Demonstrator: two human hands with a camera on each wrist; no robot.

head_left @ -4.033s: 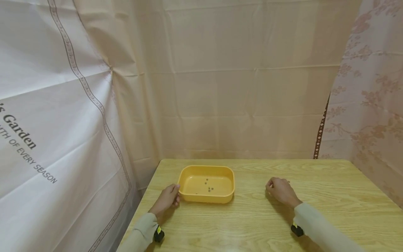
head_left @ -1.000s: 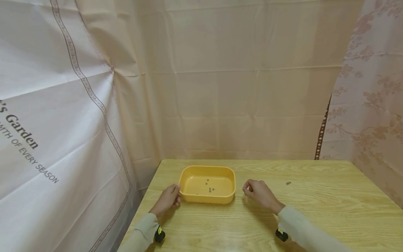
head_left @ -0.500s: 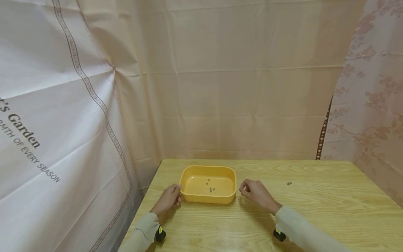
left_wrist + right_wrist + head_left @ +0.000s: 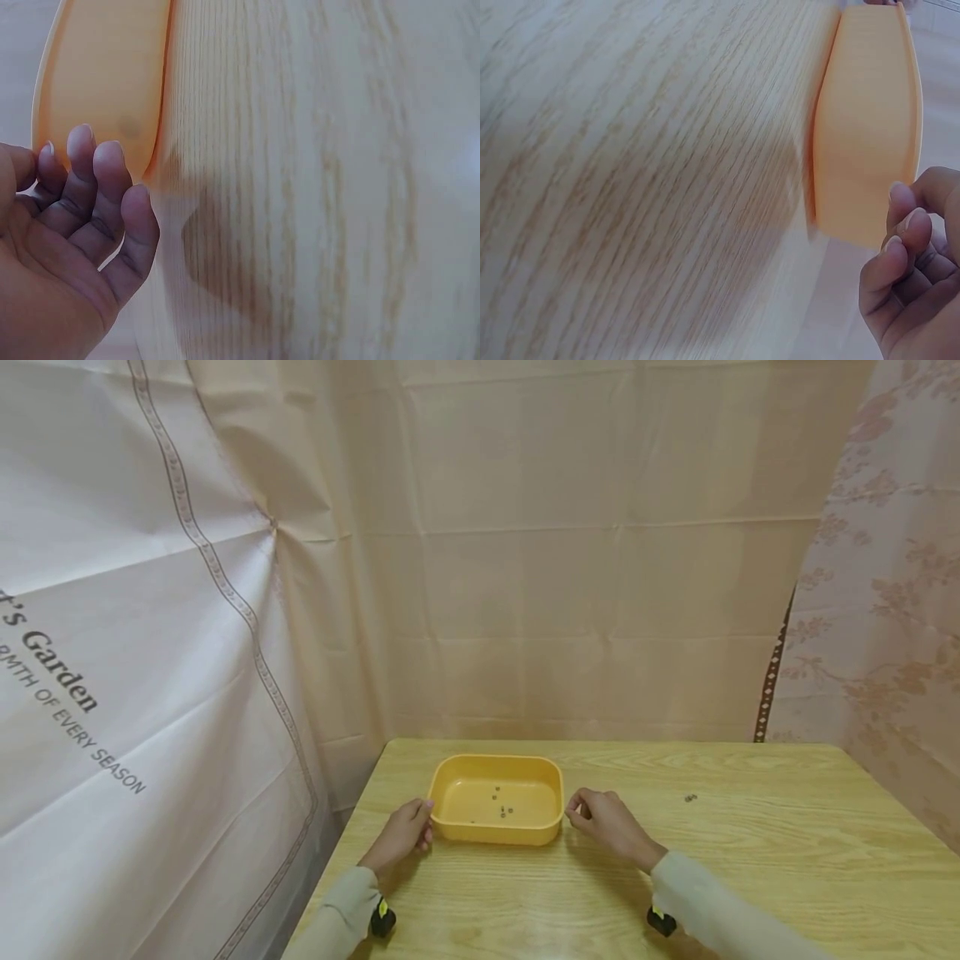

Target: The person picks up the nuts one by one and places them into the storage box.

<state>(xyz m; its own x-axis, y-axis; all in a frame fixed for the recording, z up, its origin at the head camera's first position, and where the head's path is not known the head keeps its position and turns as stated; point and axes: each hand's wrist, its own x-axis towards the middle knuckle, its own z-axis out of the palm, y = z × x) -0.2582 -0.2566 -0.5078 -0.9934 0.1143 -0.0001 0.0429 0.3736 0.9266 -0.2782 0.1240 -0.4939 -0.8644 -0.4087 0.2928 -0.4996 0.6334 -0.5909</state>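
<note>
Up and to the left of your left hand (image 4: 401,835), the white curtain (image 4: 112,652) carries dark slanted print: you can read "Garden", with "OF EVERY SEASON" beneath it. The starts of both lines are cut off at the edge.

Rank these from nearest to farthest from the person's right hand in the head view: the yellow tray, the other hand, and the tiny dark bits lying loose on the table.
From the right hand:
1. Yellow tray, just to its left, by the fingertips.
2. Loose dark bits, out to its right on the bare table.
3. Left hand, beyond the tray's far left end.
</note>
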